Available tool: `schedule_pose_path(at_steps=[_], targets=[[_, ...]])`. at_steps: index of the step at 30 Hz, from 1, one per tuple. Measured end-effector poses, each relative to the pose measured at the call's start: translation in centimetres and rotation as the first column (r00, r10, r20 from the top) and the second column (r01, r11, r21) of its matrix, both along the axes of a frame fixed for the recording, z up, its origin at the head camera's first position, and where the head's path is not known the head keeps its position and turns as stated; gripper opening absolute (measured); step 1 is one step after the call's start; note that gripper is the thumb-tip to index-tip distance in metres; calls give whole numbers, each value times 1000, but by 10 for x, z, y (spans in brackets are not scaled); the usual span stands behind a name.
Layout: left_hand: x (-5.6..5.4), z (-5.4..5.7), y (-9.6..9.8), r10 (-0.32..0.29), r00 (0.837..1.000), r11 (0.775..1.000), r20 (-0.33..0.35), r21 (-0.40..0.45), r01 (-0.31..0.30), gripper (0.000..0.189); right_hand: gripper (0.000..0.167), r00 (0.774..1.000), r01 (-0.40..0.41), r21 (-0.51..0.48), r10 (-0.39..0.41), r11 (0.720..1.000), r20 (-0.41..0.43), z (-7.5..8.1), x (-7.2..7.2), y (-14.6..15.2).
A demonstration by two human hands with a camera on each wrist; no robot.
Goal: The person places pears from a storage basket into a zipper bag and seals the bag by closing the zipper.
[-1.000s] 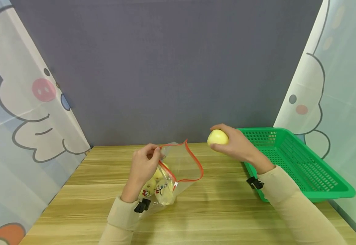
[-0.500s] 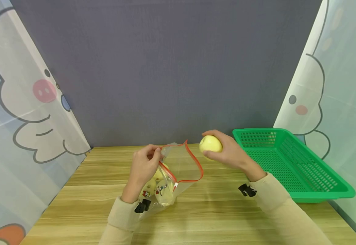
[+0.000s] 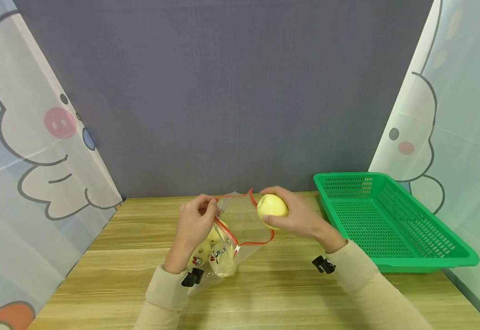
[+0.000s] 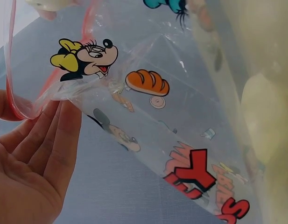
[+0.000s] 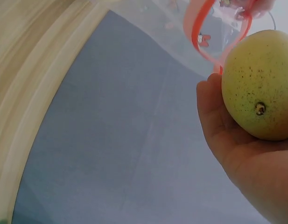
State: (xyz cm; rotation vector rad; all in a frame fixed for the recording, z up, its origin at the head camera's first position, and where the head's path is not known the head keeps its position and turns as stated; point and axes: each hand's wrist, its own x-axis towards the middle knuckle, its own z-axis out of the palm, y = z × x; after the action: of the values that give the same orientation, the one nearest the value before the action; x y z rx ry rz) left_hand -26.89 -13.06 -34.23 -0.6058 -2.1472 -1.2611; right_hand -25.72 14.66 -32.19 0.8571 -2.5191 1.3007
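Observation:
At its red-edged mouth, a clear zip bag (image 3: 245, 220) is pinched by my left hand (image 3: 194, 221). Its mouth gapes to the right, and cartoon prints (image 4: 90, 60) show on the plastic. Several pale yellow apples (image 3: 223, 260) lie inside it, partly covered by the prints. My right hand (image 3: 297, 217) grips a yellow apple (image 3: 273, 210) between thumb and fingers, just at the right side of the bag's mouth. The right wrist view shows that apple (image 5: 260, 84) speckled, with a dark stem spot, close to the red rim (image 5: 195, 28).
A green plastic basket (image 3: 438, 236) with slotted walls stands on the right, and no fruit shows in it. The wooden table (image 3: 120, 266) meets a dark grey backdrop (image 3: 223, 101) behind. Printed cartoon curtains (image 3: 29, 137) hang on both sides.
My right hand has carried the apple leftward and down from near the basket to the bag's mouth. The left hand and the bag have hardly moved.

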Motion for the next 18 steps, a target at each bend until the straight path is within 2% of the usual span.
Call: schedule_pose_path(at_steps=[6,18], targets=[[0,-1,0,1,1000,1000,-11,-1,-1,18,54,999,-33,-1,33,999,8,-4,5,-7],[1,1,1,-3,1000,1000,5,9,3,18,56,996,-87,9,88,996,-19,-3,12,-18]])
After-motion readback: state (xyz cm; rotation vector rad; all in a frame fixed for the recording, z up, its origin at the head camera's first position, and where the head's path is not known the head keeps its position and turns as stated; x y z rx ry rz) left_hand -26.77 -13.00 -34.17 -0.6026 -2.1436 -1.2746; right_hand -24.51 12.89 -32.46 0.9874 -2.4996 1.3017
